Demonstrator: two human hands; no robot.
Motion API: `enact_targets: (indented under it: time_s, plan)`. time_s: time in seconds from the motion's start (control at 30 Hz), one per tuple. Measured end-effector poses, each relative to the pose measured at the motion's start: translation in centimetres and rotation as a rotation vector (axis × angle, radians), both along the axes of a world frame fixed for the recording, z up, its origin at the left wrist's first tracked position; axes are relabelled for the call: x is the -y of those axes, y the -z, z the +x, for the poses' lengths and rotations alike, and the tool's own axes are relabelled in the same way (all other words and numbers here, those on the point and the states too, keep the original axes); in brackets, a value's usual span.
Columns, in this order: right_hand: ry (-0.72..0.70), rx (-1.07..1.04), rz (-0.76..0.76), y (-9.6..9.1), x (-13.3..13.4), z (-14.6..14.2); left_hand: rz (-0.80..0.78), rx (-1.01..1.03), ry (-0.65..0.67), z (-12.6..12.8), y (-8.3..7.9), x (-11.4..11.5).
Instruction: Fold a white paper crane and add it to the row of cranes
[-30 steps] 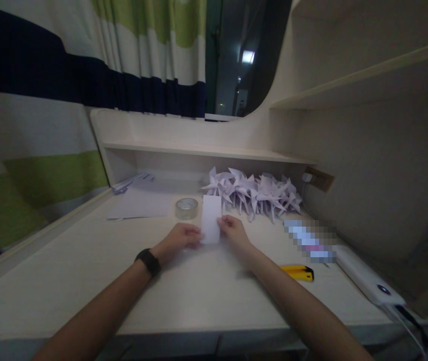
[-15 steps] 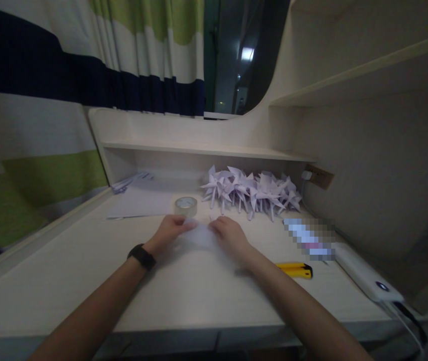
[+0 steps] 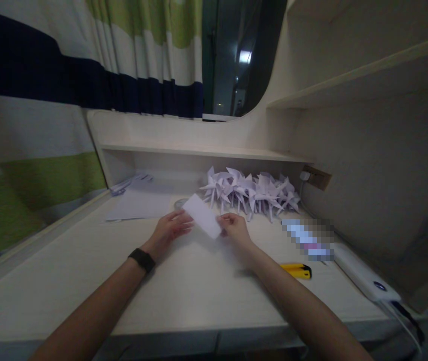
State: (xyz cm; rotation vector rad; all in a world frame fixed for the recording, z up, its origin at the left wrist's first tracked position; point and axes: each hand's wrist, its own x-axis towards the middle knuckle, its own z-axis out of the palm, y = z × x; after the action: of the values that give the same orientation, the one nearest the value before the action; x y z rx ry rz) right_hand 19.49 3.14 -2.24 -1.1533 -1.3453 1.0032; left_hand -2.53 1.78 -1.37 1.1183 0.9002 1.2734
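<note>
A small white rectangular piece of paper (image 3: 203,215) is held slanted above the desk, its lower right corner pinched by my right hand (image 3: 235,229). My left hand (image 3: 170,229), with a black band on the wrist, is beside the paper's left edge, fingers stretched and slightly apart. Behind the paper, a roll of clear tape (image 3: 179,203) is partly covered. Folded paper pinwheels (image 3: 251,193) stand bunched at the back of the desk. To the right, my forearm partly hides a yellow utility knife (image 3: 298,271).
White paper sheets (image 3: 138,200) lie at the back left, with paper strips (image 3: 131,183) behind them. At right are a blurred-out phone-like object (image 3: 306,239) and a white power strip (image 3: 364,273) with cables. A low shelf (image 3: 206,152) overhangs the back of the desk (image 3: 183,296).
The paper has turned from lying low between both hands to a raised slant, now covering part of the tape. My left hand's fingers have come off it; my right hand keeps its pinch.
</note>
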Motion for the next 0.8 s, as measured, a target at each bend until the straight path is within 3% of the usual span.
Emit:
enact_targets:
  time_s: [0.1, 0.2, 0.3, 0.37, 0.47, 0.53, 0.6, 0.7, 0.8]
  plan:
    - [-0.005, -0.185, -0.060, 0.4, 0.4, -0.8, -0.018, -0.089, 0.170, 0.6, -0.2, 0.7]
    - [-0.085, -0.254, -0.152, 1.4, 1.0, -2.0, -0.004, -0.218, 0.256, 1.4, 0.4, 0.9]
    - [-0.253, -0.157, -0.221, 1.9, 1.6, -2.6, 0.025, -0.222, 0.205, 1.7, 1.1, 0.7]
    - [-0.272, -0.046, -0.187, 1.7, 1.9, -2.5, 0.037, -0.202, 0.151, 1.5, 1.2, 0.5]
    - [-0.099, 0.278, 0.145, 0.8, 2.1, -1.4, 0.006, -0.238, 0.122, 0.7, 0.6, 0.6]
    - [-0.005, 0.578, 0.454, 0.1, 2.3, -0.7, -0.020, -0.297, 0.171, 0.1, 0.1, 0.8]
    - [0.012, 0.787, 0.655, -0.4, 2.3, -0.2, -0.009, -0.357, 0.264, -0.4, -0.2, 0.9]
    - [-0.049, 0.867, 0.780, -0.4, 2.2, 0.1, 0.070, -0.430, 0.418, -0.8, -0.3, 0.8]
    - [-0.126, 0.768, 0.786, 0.0, 1.6, 0.2, 0.124, -0.447, 0.470, -1.0, -0.1, 0.3]
